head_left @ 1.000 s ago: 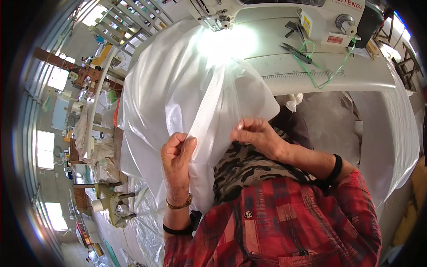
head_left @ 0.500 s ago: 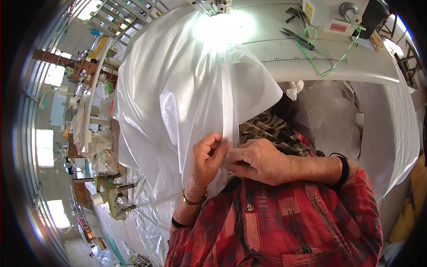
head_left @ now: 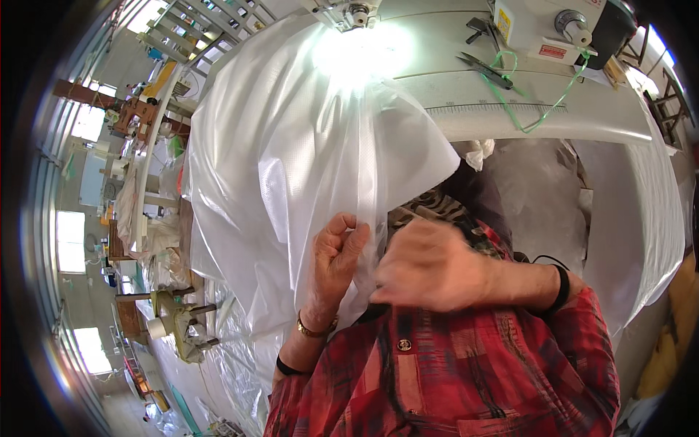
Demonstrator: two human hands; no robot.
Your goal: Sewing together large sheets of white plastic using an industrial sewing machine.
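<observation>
A large sheet of white translucent plastic fabric (head_left: 240, 160) drapes from the sewing machine head (head_left: 357, 13) down toward my lap. Bright lamp glare hides where it passes under the needle. Down its middle runs a folded white band (head_left: 366, 156). My left hand (head_left: 335, 255) is closed at the lower part of this band, thumb against curled fingers, pinching the fabric. Just right of it, my right hand (head_left: 433, 266) is smeared by motion near the fabric's edge, so its fingers are unclear.
On the machine table (head_left: 429, 87) to the right lie black-handled snips (head_left: 486, 71) and a looped green cord (head_left: 535, 124). A thread winder (head_left: 573, 28) sits beyond them. A covered stool (head_left: 175, 324) stands at the left, near crumpled clear plastic (head_left: 244, 364) on the floor.
My right hand has shifted slightly away from my left hand and is now blurred. The left hand stays at the band in nearly the same place.
</observation>
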